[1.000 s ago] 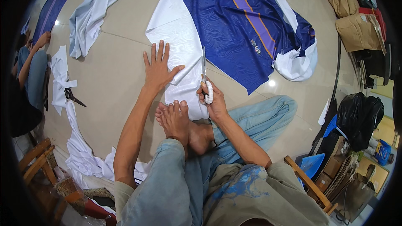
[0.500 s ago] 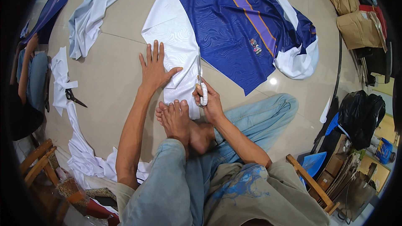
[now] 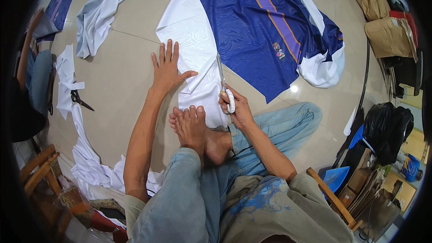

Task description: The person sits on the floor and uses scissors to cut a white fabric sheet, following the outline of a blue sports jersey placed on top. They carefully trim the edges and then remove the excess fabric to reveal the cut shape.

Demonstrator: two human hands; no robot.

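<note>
Passable floor left of left hand, foot blocking near cloth edge

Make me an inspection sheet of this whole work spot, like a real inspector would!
Surface: shiny beige tiled floor.
Job's things: blue-and-white cloth, spread with some folds; scissors with a white-wrapped handle, tip where white meets blue.
Clutter: white scraps and dark scissors at left.
Left hand: fingers spread, palm down at the cloth's white edge.
Right hand: holds the white-wrapped scissors.
Cables: black strip along the right; cannot tell if it's a cable.
Surroundings: another person's arm at left; paper bag, black plastic bag and blue dustpan at right.
</note>
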